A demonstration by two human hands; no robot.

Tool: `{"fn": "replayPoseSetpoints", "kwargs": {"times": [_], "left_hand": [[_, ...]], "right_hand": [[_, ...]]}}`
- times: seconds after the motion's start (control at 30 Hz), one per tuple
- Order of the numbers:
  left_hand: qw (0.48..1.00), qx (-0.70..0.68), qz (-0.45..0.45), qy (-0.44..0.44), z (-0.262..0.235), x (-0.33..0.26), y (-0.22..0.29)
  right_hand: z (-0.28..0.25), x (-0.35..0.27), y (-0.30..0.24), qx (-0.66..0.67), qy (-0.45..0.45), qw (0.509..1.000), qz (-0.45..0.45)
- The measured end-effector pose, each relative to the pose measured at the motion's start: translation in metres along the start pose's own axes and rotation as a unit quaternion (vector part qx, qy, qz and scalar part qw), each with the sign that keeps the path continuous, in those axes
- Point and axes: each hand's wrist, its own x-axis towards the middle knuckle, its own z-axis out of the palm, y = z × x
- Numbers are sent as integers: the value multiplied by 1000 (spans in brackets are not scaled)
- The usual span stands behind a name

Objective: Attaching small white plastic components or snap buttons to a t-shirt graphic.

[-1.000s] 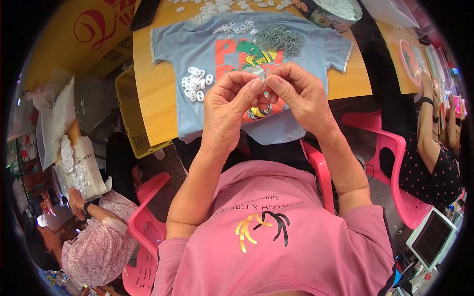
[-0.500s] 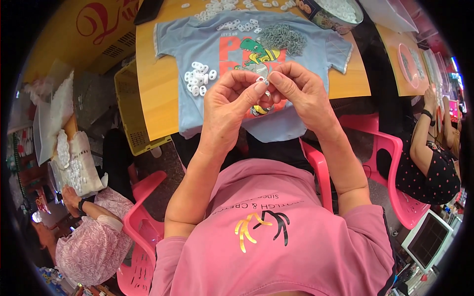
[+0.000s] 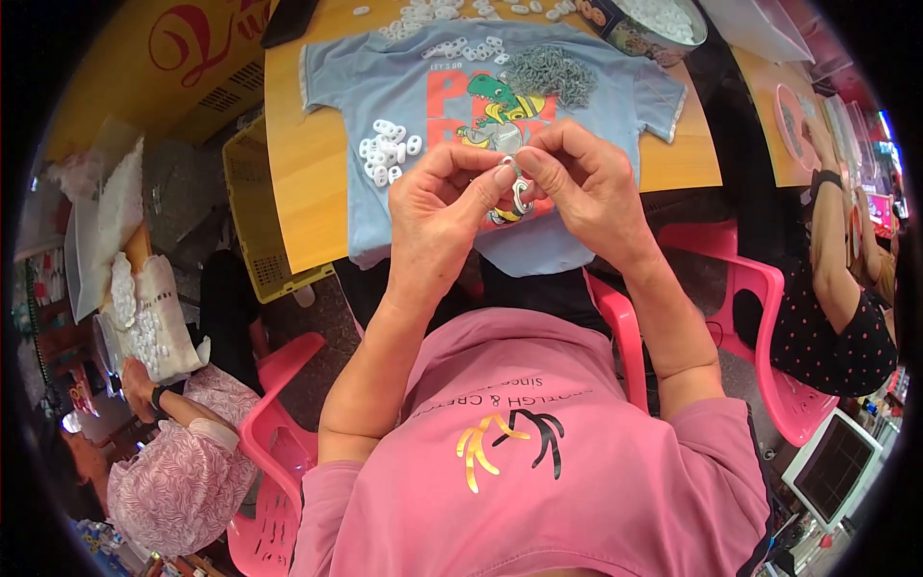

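Above a blue printed T-shirt [image 3: 385,221] spread on the table, my two hands meet with thumbs and forefingers pinched together. My left hand [image 3: 447,192] is closed on a small white plastic piece [image 3: 510,161] at its fingertips. My right hand [image 3: 577,178] pinches close against it; what exactly lies between its fingertips is too small and covered to make out. A white curved piece [image 3: 522,195] hangs just below the fingertips. Left of my hands lies a heap of white oval pieces [image 3: 386,152] with holes. A pile of small grey metal-looking parts [image 3: 553,77] rests beyond my right hand.
More white pieces [image 3: 466,48] lie on the shirt's far part. A round tin [image 3: 659,21] full of white pieces stands at the far right of the wooden table [image 3: 303,192]. People sit on pink chairs [image 3: 760,288] at both sides. A yellow crate [image 3: 255,212] is left of the table.
My fingers have shifted slightly around the small piece, and the white curved piece now shows more plainly below them. At the right, a co-worker's arm has reached farther forward.
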Motion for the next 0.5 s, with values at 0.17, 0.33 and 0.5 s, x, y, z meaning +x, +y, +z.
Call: {"fn": "replayPoseSetpoints", "kwargs": {"times": [0.17, 0.33, 0.5], "left_hand": [[999, 15, 34, 6, 2, 0, -2], [1000, -3, -12, 10, -6, 9, -14], [998, -42, -42, 6, -14, 13, -19]], "right_hand": [[1, 5, 7, -30, -11, 999, -44], [10, 11, 30, 63, -2, 998, -19], [4, 14, 27, 84, -43, 994, 64]]}}
